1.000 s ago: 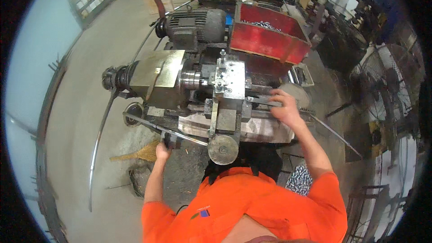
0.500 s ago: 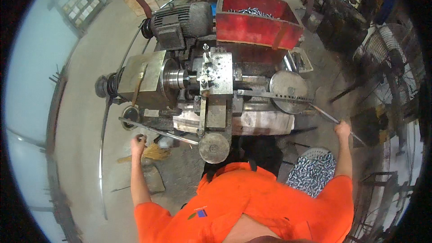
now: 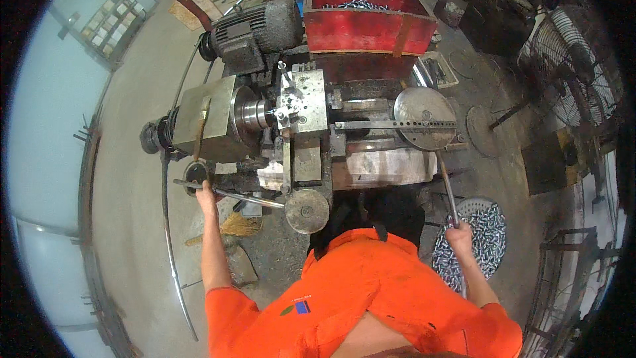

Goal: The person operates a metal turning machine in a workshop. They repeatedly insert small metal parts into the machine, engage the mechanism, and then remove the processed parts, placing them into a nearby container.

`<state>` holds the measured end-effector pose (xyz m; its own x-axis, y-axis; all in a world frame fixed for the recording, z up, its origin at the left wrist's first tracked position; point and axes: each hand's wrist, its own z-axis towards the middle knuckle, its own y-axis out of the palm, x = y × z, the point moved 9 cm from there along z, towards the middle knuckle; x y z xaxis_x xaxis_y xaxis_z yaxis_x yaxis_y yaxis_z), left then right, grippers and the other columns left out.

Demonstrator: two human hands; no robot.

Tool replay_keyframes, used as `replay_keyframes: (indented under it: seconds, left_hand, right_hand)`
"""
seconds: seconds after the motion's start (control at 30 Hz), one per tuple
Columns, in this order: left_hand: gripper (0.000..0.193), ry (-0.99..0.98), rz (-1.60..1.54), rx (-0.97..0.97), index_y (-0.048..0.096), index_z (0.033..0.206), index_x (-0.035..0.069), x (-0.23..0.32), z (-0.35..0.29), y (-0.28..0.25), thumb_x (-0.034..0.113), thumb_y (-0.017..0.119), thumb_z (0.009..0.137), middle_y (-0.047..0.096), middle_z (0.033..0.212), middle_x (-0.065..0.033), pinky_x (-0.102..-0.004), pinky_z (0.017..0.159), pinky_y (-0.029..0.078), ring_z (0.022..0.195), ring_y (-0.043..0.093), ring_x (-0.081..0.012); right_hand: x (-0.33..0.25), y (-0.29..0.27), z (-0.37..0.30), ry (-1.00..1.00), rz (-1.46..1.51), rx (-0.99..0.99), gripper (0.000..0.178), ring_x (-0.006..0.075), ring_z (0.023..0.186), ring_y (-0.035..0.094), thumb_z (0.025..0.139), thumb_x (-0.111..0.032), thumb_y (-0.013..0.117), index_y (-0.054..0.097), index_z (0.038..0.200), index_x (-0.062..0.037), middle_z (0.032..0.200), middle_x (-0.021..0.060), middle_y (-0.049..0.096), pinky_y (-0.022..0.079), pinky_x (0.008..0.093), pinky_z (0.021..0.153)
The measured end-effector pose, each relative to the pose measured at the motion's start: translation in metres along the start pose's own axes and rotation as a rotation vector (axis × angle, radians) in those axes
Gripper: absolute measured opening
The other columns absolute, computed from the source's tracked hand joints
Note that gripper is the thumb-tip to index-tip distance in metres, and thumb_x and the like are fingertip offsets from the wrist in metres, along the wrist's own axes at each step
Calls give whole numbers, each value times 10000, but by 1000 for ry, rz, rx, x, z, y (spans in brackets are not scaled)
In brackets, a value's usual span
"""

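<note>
Your right hand (image 3: 459, 237) is gripping the right lever (image 3: 448, 182), its fingers curling closed around the rod, which is slanting from the right disc (image 3: 421, 101) toward you. Your left hand (image 3: 207, 197) is meeting the left lever (image 3: 248, 198) near its outer end, the rod running across to the left disc (image 3: 307, 212); its fingers are mostly hiding from view, so I cannot tell how far open they are or whether they are wrapping the metal.

If that left hold is only a light touch, the smooth rod could be slipping away under load. The tool block (image 3: 309, 107) is sitting close beside the chuck (image 3: 254, 116), so an uneven pull on the two levers might be driving one into the other. Your right forearm is passing over the basket (image 3: 472, 204) of small metal pieces (image 3: 487, 252); a low swing could be spilling them. The perforated bar (image 3: 371, 124) is crossing the right disc, making a likely pinch point for straying fingers.
</note>
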<state>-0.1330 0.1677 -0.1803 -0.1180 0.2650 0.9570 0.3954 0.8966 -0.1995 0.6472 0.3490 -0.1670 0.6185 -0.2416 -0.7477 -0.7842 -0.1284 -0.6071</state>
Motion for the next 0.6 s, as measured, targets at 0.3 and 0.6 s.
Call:
replay_keyframes:
  seconds: [0.3, 0.6]
  left_hand:
    - [337, 154, -72, -9, 504, 1020, -58, 12, -4, 16, 229, 481, 846, 590, 830, -143, -355, 434, 552, 584, 619, -242]
    - [349, -36, 194, -23, 520, 892, -35, -2, 8, -1, 308, 458, 887, 578, 705, -114, -354, 432, 548, 524, 608, -221]
  right_hand:
    - [3, 8, -7, 60, 25, 17, 199, 150, 546, 457, 614, -168, 573, 533, 730, -10, 562, 58, 481, 377, 315, 492]
    - [26, -44, 43, -66, -571, 140, 599, 385, 640, 591, 593, -220, 613, 550, 1144, 6, 679, 222, 598, 476, 430, 570]
